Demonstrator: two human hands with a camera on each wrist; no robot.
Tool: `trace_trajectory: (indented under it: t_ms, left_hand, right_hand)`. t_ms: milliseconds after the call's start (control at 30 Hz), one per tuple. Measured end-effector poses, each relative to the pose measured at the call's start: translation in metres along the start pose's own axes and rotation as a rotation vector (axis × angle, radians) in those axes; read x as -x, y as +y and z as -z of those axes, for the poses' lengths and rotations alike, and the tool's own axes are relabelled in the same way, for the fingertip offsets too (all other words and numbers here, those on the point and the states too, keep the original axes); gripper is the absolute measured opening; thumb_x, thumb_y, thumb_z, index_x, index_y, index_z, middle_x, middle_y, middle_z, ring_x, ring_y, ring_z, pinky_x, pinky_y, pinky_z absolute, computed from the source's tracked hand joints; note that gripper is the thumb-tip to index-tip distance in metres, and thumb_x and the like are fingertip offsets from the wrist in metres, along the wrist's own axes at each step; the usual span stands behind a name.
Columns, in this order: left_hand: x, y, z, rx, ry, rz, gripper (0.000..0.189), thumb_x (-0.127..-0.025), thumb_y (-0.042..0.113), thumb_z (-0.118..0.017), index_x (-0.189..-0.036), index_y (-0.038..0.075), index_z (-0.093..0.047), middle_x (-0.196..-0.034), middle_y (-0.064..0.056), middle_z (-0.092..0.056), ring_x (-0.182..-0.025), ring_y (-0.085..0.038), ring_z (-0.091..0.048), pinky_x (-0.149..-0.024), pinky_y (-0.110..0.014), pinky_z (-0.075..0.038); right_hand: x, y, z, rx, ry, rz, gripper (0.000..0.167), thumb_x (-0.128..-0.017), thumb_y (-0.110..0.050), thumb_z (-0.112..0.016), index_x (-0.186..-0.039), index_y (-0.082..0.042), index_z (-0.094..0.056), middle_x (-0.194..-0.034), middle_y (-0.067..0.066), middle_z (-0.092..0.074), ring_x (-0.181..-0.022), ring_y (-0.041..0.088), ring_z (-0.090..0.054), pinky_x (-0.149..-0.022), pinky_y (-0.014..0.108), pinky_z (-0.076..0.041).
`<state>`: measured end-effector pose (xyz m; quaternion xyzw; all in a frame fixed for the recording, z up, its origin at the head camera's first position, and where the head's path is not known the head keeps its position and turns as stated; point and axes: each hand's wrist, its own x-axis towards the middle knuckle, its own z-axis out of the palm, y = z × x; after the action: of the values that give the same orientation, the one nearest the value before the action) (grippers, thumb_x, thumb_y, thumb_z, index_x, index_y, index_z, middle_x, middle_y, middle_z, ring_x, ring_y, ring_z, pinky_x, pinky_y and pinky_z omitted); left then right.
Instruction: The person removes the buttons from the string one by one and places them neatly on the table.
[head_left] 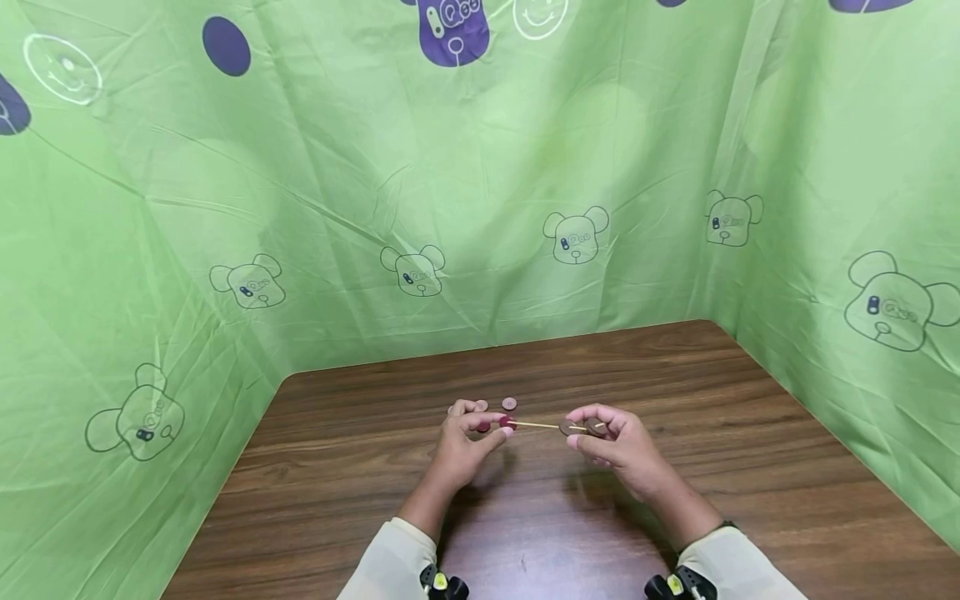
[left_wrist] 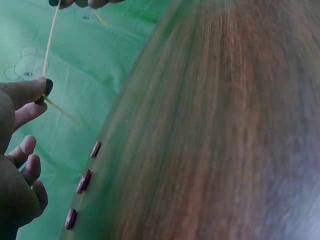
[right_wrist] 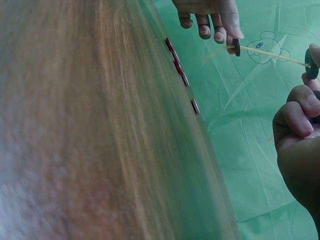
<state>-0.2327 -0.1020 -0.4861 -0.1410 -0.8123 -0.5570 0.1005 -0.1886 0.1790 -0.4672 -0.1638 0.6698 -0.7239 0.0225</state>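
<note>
1. Furthest left, a half-hidden button [head_left: 451, 409] shows behind your fingers, loose on the desk [head_left: 315, 483] toward its far edge: it is off the string.
2. Your left hand [head_left: 461, 452] pinches a red button [head_left: 507, 423] between thumb and forefinger, raised above the desk. The left wrist view shows a loose end beyond it, so this one looks threaded.
3. Just past that hand, short of the far edge, you have a pink button [head_left: 482, 406], a dark red button [head_left: 483, 427] and a pale button [head_left: 509, 403] lying loose, none of them strung.
4. The yellow string [head_left: 536, 425] runs nearly straight between your hands; its two ends are not tied together.
5. Your right hand [head_left: 626, 450] pinches a brown button [head_left: 566, 427], with a second brown button [head_left: 596, 427] farther along the string, among your fingers. That appears to make three threaded against four loose, so I'd judge you just short of halfway.
</note>
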Motion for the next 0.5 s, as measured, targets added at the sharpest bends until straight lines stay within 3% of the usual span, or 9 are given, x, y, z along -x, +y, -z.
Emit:
trace_trajectory:
  t_ms: [167, 500]
  left_hand:
    - [-0.0009, -0.0042, 0.0012, -0.001, 0.002, 0.025, 0.02, -0.086, 0.019, -0.093, -0.105, 0.013, -0.089, -0.112, -0.012, -0.063, -0.132, -0.038, -0.062, -0.105, -0.047, -0.051]
    - [-0.002, -0.0105, -0.001, -0.059, 0.051, 0.051, 0.019, -0.085, 0.022, -0.094, -0.102, 0.015, -0.089, -0.113, -0.009, -0.066, -0.115, -0.021, -0.053, -0.101, -0.045, -0.043]
  right_hand:
    - [0.0001, -0.0015, -0.0011, 0.019, 0.021, -0.014, 0.022, -0.094, 0.001, -0.078, -0.113, -0.009, -0.074, -0.071, -0.014, -0.059, -0.058, 0.001, -0.046, -0.055, 0.023, -0.039]
    - [0.0001, -0.0039, -0.0026, 0.025, 0.049, -0.021, 0.021, -0.094, -0.001, -0.08, -0.113, -0.008, -0.076, -0.071, -0.013, -0.058, -0.06, 0.001, -0.049, -0.055, 0.02, -0.044]
